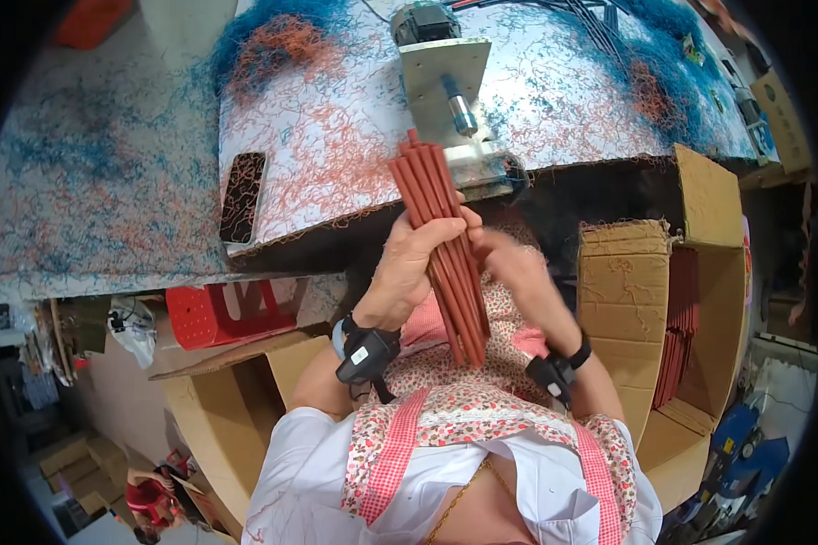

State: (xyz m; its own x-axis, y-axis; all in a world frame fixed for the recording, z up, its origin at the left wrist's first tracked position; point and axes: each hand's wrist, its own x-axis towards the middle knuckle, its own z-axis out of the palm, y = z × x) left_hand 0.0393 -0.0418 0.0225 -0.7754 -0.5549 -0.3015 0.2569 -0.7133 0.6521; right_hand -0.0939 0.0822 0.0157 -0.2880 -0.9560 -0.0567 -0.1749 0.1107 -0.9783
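A bundle of long, thin reddish-brown rods (454,272) stands tilted in front of my apron, its far end close to the machine. My left hand (411,263) is wrapped round the middle of the bundle, thumb across the front. At the far end one rod sticks out past the others. My right hand (518,272) is at the bundle's right side, smeared by motion. Its fingers are partly hidden, so I cannot tell whether they grip a rod. Just beyond the bundle is a small motor-driven machine (445,82) with a metal plate and a protruding spindle (462,113).
Blue and orange shavings (286,45) litter the white worktable (336,136). A black phone (244,195) lies at its left edge. At right, an open cardboard box (623,300) holds more red rods (677,354). Another cardboard box (200,400) and a red plastic stool (195,318) are at left.
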